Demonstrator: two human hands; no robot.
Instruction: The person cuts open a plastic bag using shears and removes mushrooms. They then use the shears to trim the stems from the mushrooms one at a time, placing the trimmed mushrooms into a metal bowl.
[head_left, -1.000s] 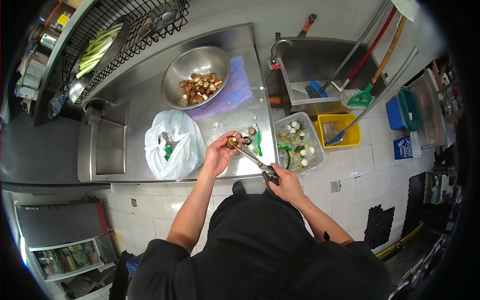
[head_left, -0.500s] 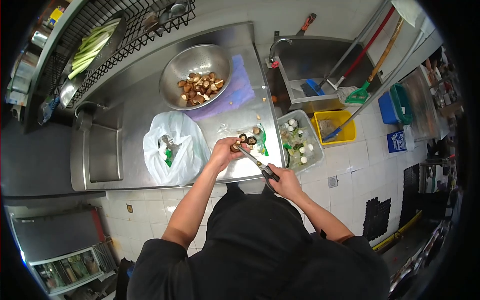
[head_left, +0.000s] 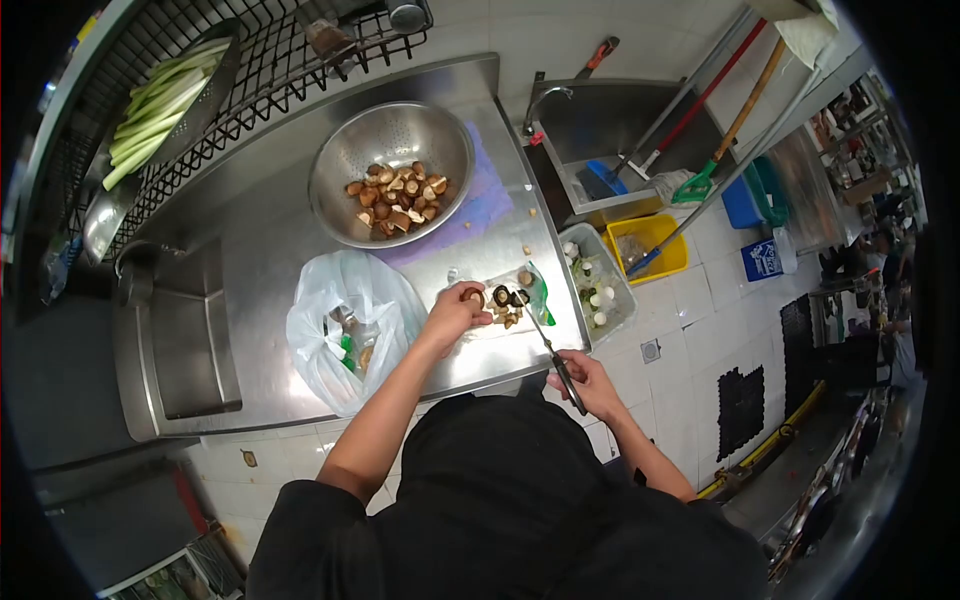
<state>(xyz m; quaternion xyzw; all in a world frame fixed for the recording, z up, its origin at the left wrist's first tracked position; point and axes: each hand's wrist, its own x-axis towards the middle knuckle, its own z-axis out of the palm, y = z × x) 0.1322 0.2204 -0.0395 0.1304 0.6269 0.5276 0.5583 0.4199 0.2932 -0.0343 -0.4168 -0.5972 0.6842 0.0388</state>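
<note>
My left hand is closed around a brown mushroom over the steel counter. In my right hand, near the counter's front edge, is a pair of scissors with its blades pointing up the counter. Between the hands lie several dark-capped mushrooms and small cut stems, on or beside a clear and green plastic wrapper. Left of my left hand stands a white plastic bag. Farther back, a perforated steel colander holds many mushrooms, partly over a purple sheet.
Right of the counter are a clear tub of bottles, a yellow bucket and a floor sink with long-handled tools. A counter sink is at left. Scallion-like stalks lie in a strainer on the wire rack.
The scissors have moved away from the mushroom in my left hand, and my right hand has shifted right and down. The whole view has also shifted slightly.
</note>
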